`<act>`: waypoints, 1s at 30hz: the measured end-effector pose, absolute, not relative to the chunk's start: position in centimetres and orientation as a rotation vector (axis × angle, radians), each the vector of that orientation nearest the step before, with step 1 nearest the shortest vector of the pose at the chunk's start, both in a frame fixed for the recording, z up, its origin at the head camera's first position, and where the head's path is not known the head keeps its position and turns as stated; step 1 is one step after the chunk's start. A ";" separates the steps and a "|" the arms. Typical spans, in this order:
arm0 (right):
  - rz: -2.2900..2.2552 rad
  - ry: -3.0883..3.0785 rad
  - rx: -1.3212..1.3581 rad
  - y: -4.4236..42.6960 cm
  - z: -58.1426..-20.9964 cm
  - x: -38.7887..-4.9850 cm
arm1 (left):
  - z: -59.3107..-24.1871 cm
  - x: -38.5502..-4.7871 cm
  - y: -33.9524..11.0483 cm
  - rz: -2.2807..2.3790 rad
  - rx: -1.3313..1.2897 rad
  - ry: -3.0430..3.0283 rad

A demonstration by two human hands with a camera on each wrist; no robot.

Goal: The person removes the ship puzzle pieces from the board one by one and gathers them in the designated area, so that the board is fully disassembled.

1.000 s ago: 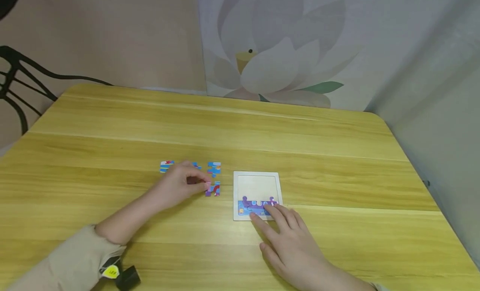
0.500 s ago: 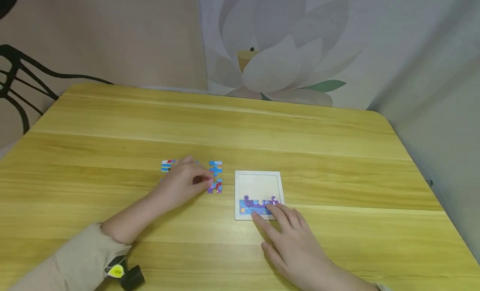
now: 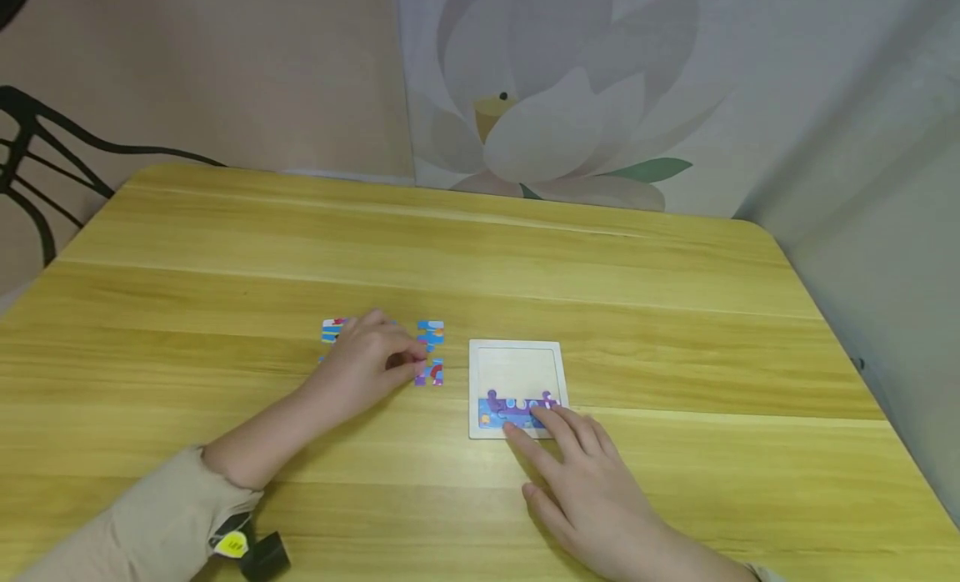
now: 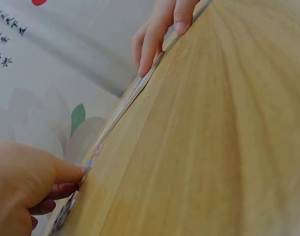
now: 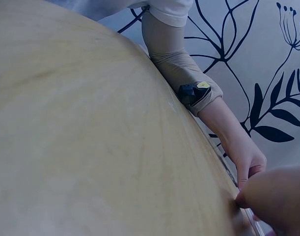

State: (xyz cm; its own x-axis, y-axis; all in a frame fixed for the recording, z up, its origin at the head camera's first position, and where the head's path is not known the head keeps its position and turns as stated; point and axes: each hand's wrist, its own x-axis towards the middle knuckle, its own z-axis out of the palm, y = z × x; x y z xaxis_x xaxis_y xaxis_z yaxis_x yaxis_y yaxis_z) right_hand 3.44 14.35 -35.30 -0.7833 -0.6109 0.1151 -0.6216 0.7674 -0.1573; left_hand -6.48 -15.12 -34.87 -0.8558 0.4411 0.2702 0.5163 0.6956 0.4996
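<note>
In the head view, my left hand (image 3: 367, 357) pinches the left edge of a purple, red and blue puzzle piece (image 3: 432, 372) lying on the table. Just beyond it lies a blue and orange puzzle piece (image 3: 431, 332). Another blue and white piece (image 3: 331, 330) shows past the left hand, which hides part of the loose pieces. To the right is a white-framed puzzle tray (image 3: 517, 343), with joined blue and purple pieces (image 3: 495, 413) along its near side. My right hand (image 3: 592, 494) rests its straight fingertips on those pieces and the tray's near edge.
The wooden table (image 3: 675, 315) has a curtain and wall with a printed flower (image 3: 555, 140) behind it. A black chair (image 3: 30, 132) stands beyond the left corner. A black wrist device (image 3: 262, 555) sits at the left sleeve, close above the table.
The left hand and the puzzle piece at its fingertips have shifted slightly away from me, closer to the piece beyond. The right hand stays on the tray. The view has shifted a little.
</note>
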 end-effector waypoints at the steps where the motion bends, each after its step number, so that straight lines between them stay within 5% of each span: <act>1: 0.292 -2.896 1.013 14.4 -35.3 3.4 | -34.9 -6.5 -15.1 -0.884 -0.784 -2.773; 30: 0.327 -2.900 0.997 14.3 -35.1 3.3 | -35.2 -4.6 -11.8 -1.188 -0.914 -2.656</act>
State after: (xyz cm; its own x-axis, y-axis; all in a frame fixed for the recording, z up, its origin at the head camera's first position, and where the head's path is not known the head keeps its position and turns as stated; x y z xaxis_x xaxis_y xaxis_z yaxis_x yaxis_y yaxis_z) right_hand 3.32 14.33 -35.14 -0.7892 -0.6017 0.1229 -0.6139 0.7685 -0.1804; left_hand -4.61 -11.78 -35.16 -0.8165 0.4850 0.3132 0.5568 0.5179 0.6495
